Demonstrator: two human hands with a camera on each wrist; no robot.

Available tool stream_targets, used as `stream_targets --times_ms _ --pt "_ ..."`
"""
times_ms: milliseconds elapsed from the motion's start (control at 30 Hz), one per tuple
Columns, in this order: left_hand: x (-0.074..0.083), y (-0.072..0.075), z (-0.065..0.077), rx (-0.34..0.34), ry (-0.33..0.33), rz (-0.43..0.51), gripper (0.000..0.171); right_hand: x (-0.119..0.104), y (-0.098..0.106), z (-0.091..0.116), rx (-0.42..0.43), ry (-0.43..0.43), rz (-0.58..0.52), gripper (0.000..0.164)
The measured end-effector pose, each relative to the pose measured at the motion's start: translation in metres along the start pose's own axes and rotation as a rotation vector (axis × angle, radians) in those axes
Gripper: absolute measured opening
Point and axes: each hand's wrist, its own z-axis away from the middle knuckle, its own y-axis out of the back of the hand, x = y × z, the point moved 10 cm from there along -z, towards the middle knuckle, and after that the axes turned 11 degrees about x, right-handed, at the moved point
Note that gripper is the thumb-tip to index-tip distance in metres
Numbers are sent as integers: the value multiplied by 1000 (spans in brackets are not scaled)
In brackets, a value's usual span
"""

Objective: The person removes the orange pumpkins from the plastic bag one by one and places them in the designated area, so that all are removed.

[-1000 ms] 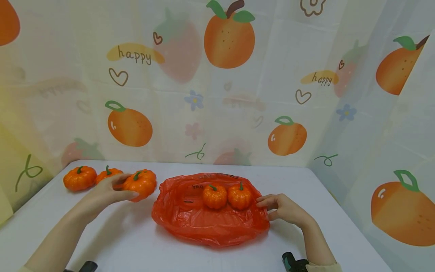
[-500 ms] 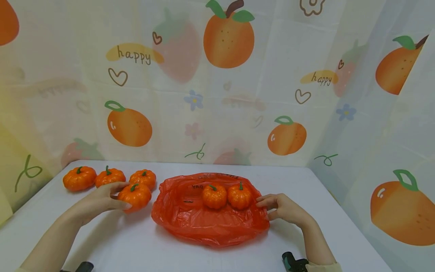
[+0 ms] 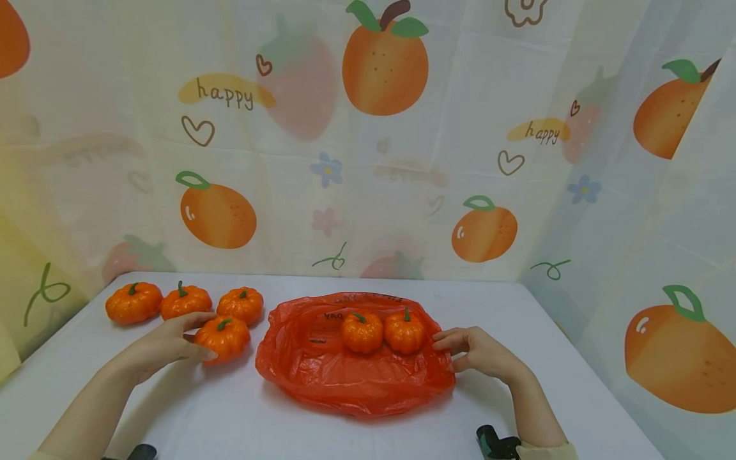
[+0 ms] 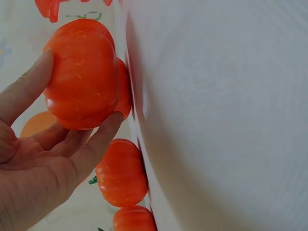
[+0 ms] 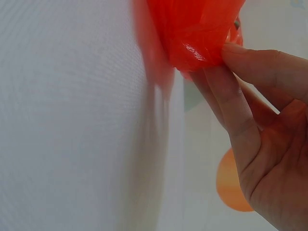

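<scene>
My left hand (image 3: 163, 345) grips a small orange pumpkin (image 3: 223, 340) with a green stem, thumb on one side and fingers on the other. In the left wrist view, this pumpkin (image 4: 82, 72) appears slightly off the table. My right hand (image 3: 483, 351) pinches the right edge of an open red plastic bag (image 3: 356, 383). Up close in the right wrist view, thumb and fingertips hold the bag's edge (image 5: 195, 43). Inside the bag, two small pumpkins sit side by side, a left one (image 3: 363, 333) and a right one (image 3: 406, 333).
Behind my left hand, three more pumpkins stand on the white table (image 3: 322, 441): one at the far left (image 3: 134, 304), one beside it (image 3: 186, 302) and one nearer the bag (image 3: 241, 305). A fruit-printed curtain (image 3: 368, 191) hangs behind the table.
The left hand has brought its pumpkin toward me and slightly left, away from the back row, uncovering the pumpkin behind it. The right hand and bag have stayed in place.
</scene>
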Motion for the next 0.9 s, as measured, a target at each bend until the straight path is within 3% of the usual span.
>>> stream_targets --times_ms 900 --pt "-10 -5 -2 -61 13 -6 81 -1 2 0 0 4 1 43"
